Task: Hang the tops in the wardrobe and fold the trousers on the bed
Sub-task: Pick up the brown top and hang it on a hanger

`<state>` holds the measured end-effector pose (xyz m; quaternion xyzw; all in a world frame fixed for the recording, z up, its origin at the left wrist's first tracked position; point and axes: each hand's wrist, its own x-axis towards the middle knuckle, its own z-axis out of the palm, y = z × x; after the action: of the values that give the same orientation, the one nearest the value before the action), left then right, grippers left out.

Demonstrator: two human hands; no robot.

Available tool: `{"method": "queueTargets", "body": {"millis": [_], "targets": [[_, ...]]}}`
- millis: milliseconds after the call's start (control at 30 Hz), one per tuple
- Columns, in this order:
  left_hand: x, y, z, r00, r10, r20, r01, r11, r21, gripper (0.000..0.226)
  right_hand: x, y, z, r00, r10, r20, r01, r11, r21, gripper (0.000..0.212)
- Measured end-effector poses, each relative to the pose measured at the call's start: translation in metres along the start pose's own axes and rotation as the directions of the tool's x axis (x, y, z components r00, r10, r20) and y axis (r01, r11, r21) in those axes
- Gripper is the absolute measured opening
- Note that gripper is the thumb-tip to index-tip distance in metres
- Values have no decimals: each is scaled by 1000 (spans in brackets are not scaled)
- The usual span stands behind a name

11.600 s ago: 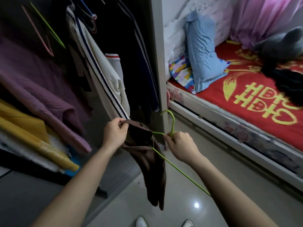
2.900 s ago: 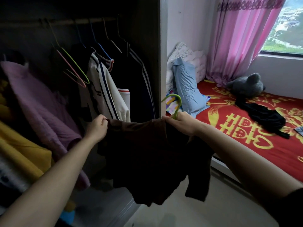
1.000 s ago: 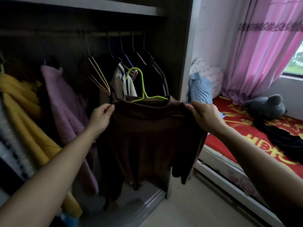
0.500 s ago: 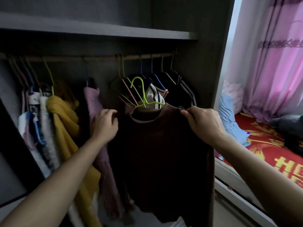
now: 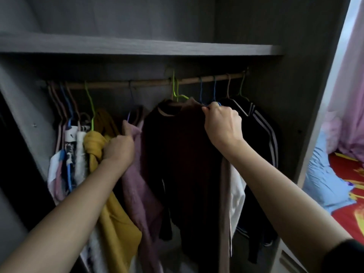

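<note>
Brown top (image 5: 187,154) is the piece in hand, and it hangs in the middle of the wardrobe (image 5: 256,36), between the person's two hands. At the far left of the rail (image 5: 118,86) a crowded bunch of pale garments (image 5: 78,154) hangs packed together, with a yellow garment (image 5: 110,213) beside it. Next comes the left hand (image 5: 118,149). Its fingers are curled into the shoulder of a mauve garment (image 5: 141,190), gripping it and drawing it leftward to make a gap.

In that gap the brown top hangs on a green hanger (image 5: 175,91). The hook reaches the rail and looks to sit over it, though the dim light makes that hard to confirm. The right hand (image 5: 222,127) pinches the top's right shoulder between thumb and fingers, just below two blue hangers (image 5: 201,89). Further right hang a white garment (image 5: 238,194) and a dark striped jacket (image 5: 264,134). Past the wardrobe's side, the bed (image 5: 344,219) shows at the edge.

To finish this step well, I would make sure the hook is fully over the rail before either hand lets go. The shoulder should be squared on the hanger's arm so the knit neither slips off nor puckers. The mauve garment is best released slowly, so that it does not shove the hanger along. The green hook should also be kept from tangling with the neighbouring blue ones.
</note>
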<state>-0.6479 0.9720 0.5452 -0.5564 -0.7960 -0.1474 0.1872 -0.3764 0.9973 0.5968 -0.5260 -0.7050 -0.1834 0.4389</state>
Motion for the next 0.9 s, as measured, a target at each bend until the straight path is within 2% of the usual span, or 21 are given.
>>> {"method": "queueTargets", "body": {"millis": [100, 200, 300, 400, 567, 633, 767, 833, 900], "targets": [[3, 5, 1, 1000, 23, -13, -22, 996, 81, 74, 25, -21, 27, 1000, -6, 22, 5, 999, 45, 25], [5, 15, 2, 1000, 4, 29, -7, 997, 78, 77, 22, -40, 59, 982, -45, 185, 26, 994, 103, 16], [9, 18, 6, 999, -32, 44, 31, 999, 30, 75, -2, -46, 83, 940, -103, 324, 38, 979, 200, 21], [9, 14, 13, 997, -72, 22, 73, 996, -55, 76, -17, -38, 89, 924, -134, 359, 26, 957, 290, 31], [-9, 10, 21, 994, -103, -32, 95, 977, -191, 86, -39, -15, 83, 916, -189, 354, 44, 924, 380, 31], [-24, 12, 27, 987, -84, -134, 48, 967, -251, 82, -57, -3, 81, 928, -169, 332, 32, 924, 381, 33], [-72, 31, 52, 928, -14, -372, -140, 913, -384, 70, -112, 25, 78, 947, -67, 314, -50, 935, 352, 40], [-106, 42, 71, 923, -14, -385, -179, 868, -462, 65, -152, 35, 77, 932, -18, 362, -105, 942, 318, 40], [-147, 52, 95, 942, 2, -335, -189, 829, -526, 57, -197, 43, 73, 910, 25, 413, -138, 959, 246, 40]]}}
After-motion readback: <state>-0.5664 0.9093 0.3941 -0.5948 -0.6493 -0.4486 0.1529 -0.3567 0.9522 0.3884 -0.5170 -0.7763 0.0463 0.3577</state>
